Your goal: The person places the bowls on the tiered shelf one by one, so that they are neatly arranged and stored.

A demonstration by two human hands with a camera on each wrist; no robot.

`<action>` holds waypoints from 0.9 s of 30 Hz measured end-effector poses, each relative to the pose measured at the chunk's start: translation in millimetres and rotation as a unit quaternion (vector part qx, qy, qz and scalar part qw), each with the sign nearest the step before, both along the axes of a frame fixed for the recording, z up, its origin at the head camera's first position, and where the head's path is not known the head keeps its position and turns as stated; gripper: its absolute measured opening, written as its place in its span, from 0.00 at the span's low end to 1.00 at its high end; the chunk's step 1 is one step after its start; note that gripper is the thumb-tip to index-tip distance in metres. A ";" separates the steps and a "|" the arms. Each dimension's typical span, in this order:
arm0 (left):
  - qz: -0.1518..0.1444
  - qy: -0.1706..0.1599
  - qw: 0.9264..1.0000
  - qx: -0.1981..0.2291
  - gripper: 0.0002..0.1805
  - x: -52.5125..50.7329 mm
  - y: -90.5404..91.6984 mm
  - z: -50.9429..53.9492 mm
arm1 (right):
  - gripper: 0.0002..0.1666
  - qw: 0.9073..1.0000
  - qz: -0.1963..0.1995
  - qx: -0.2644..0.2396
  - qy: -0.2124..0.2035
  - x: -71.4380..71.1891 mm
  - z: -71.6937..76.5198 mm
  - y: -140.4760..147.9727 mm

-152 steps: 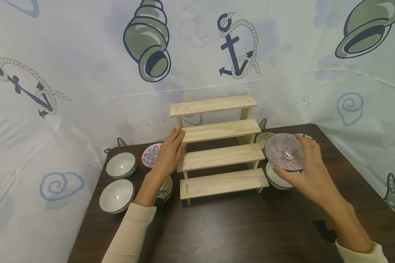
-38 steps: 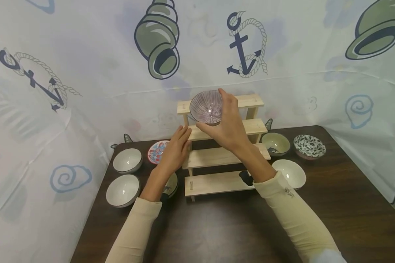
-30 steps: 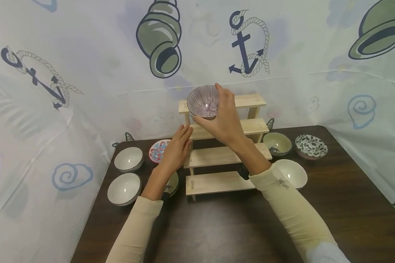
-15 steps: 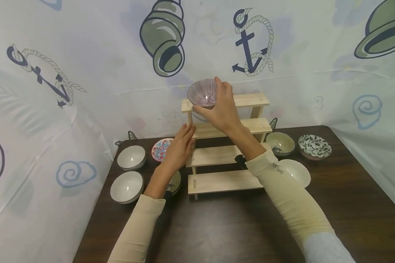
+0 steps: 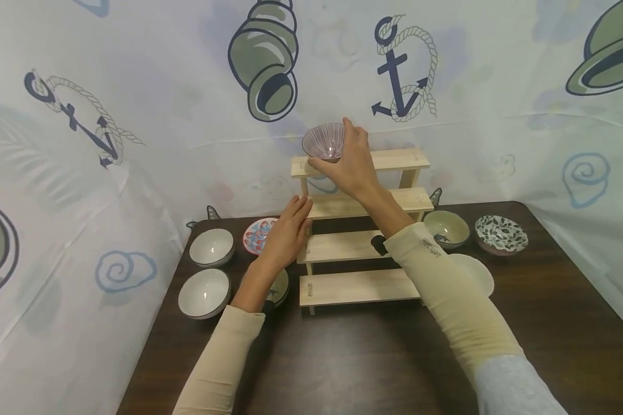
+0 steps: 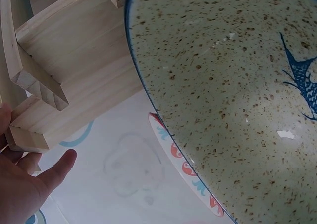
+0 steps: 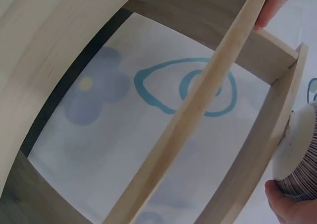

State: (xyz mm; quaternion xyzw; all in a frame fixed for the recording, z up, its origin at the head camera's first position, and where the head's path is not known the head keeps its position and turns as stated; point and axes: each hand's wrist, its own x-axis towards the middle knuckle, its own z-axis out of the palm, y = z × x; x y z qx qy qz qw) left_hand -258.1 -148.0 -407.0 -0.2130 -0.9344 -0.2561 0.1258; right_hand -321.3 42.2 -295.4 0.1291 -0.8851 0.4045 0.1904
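In the head view a purple-striped bowl (image 5: 322, 141) is at the left end of the top board of a wooden four-step stand (image 5: 394, 160). My right hand (image 5: 354, 164) grips the bowl by its side, thumb low and fingers at the rim. The right wrist view shows the bowl's pale foot (image 7: 294, 149) right at the board's edge; whether its weight is on the board I cannot tell. My left hand (image 5: 286, 233) rests with straight fingers against the stand's left side, near the second-highest board. In the left wrist view its thumb (image 6: 59, 172) points away from the wood.
Two white bowls (image 5: 211, 248) (image 5: 204, 294), a red-and-blue patterned dish (image 5: 256, 235) and a speckled bowl (image 6: 213, 85) stand left. At right are a green bowl (image 5: 446, 229), a leaf-patterned bowl (image 5: 500, 233) and a white bowl (image 5: 477, 274) partly behind my sleeve. A printed cloth (image 5: 187, 115) hangs behind.
My right hand has carried the striped bowl from the bowls at right to the stand's top left, rising and moving back over the last second. My left hand stays at the stand's side.
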 end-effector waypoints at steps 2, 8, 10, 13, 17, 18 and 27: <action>-0.002 0.002 1.000 -0.002 0.28 -0.3 1.4 -0.5 | 0.68 1.000 -0.004 0.000 -0.006 -1.9 -1.3 0.3; -0.005 0.013 1.000 -0.002 0.28 -1.0 4.6 1.0 | 0.68 1.000 -0.014 -0.001 -0.021 -5.9 -1.5 2.7; -0.003 0.012 1.000 -0.003 0.28 -0.8 4.9 1.8 | 0.69 1.000 -0.014 0.002 -0.026 -7.2 -0.5 3.4; -0.001 0.011 1.000 -0.002 0.28 0.0 4.6 2.9 | 0.71 0.999 -0.012 0.007 -0.032 -8.7 0.7 4.4; 0.001 0.011 1.000 0.002 0.27 0.6 3.7 3.2 | 0.73 0.999 0.000 0.009 -0.038 -8.1 1.4 6.0; 0.002 0.009 1.000 0.002 0.27 0.7 3.4 3.1 | 0.74 0.999 0.003 0.010 -0.039 -7.3 1.5 6.7; 0.005 0.004 1.000 0.003 0.28 0.2 2.4 1.9 | 0.77 0.999 0.015 0.016 -0.037 10.2 0.5 18.9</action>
